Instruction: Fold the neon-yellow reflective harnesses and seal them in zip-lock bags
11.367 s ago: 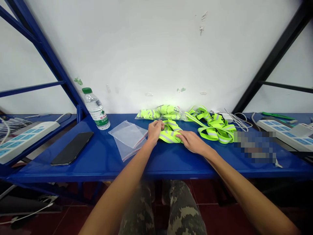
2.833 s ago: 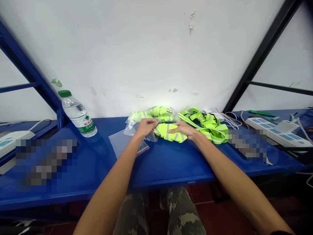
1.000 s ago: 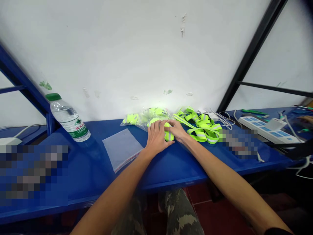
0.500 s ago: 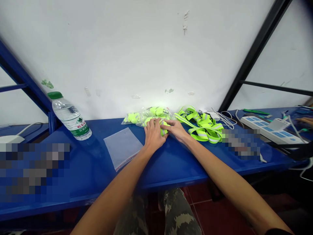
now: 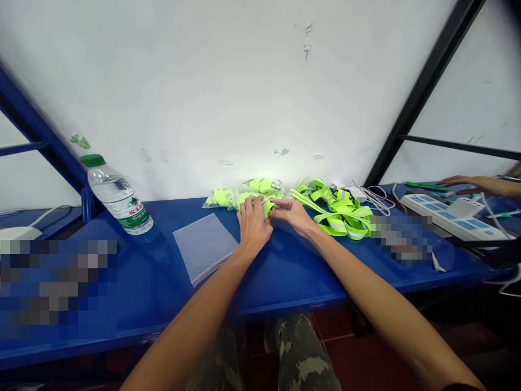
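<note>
My left hand point(image 5: 253, 225) and my right hand point(image 5: 291, 213) meet over a small folded bundle of fluorescent yellow reflective vest point(image 5: 265, 207), mostly hidden by my fingers. My left hand grips it from the near side, and my right fingertips pinch its right end. A thin red strip shows at the bundle, but I cannot tell what it is. Behind my hands lies a clear plastic bag of folded yellow vests point(image 5: 244, 196). A loose heap of yellow reflective straps point(image 5: 337, 209) sits to the right of my right hand.
A flat clear zip bag point(image 5: 204, 248) lies left of my hands on the blue shelf table point(image 5: 285, 288). Farther left stands a water bottle point(image 5: 118, 195). White cables point(image 5: 376, 200) and a power strip point(image 5: 443, 214) are at the right, with another person's hand point(image 5: 459, 182) beyond them. Pixelated patches cover two spots.
The vest has gone from a flat, loose fold to a tighter, smaller bundle between my hands. Another person's hand has reached farther in at the far right.
</note>
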`<action>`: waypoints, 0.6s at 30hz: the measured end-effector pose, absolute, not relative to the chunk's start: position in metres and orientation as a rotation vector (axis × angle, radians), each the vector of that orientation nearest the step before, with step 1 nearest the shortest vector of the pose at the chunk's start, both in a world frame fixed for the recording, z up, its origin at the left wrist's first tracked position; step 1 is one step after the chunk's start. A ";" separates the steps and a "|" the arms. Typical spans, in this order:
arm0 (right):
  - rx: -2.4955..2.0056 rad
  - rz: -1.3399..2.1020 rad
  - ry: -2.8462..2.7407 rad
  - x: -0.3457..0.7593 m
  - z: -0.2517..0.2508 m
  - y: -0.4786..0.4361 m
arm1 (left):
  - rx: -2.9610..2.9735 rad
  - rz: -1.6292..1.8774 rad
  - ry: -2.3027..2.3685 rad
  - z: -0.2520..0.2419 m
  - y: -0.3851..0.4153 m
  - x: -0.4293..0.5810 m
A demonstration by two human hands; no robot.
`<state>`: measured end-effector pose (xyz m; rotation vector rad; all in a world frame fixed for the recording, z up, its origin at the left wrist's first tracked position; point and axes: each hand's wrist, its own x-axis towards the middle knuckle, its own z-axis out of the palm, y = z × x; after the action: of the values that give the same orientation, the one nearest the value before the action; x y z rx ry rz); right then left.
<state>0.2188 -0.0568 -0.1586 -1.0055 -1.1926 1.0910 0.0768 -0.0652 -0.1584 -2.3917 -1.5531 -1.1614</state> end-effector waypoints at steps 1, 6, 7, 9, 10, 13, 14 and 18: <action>-1.005 1.075 -1.193 0.219 -0.159 -0.056 | -2.381 -1.174 -1.557 -0.158 -0.065 0.077; -1.047 0.977 -1.138 0.216 -0.164 -0.051 | -2.337 -1.232 -1.586 -0.159 -0.065 0.077; -1.053 0.967 -1.135 0.216 -0.165 -0.051 | -2.339 -1.246 -1.589 -0.159 -0.064 0.076; -1.064 0.944 -1.139 0.217 -0.166 -0.049 | -2.362 -1.284 -1.585 -0.159 -0.061 0.074; -1.069 0.929 -1.141 0.217 -0.166 -0.049 | -2.391 -1.307 -1.567 -0.158 -0.059 0.073; -1.105 0.876 -1.135 0.220 -0.167 -0.047 | -2.516 -1.349 -1.462 -0.158 -0.054 0.069; -1.119 0.862 -1.136 0.221 -0.167 -0.047 | -2.540 -1.348 -1.434 -0.158 -0.053 0.069; -1.154 0.806 -1.163 0.222 -0.169 -0.046 | -2.472 -1.328 -1.451 -0.159 -0.054 0.071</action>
<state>0.2218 -0.0456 -0.1690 -1.1536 -1.1630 0.8055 0.0712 -0.0542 -0.1591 -2.4723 -1.4511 -1.3284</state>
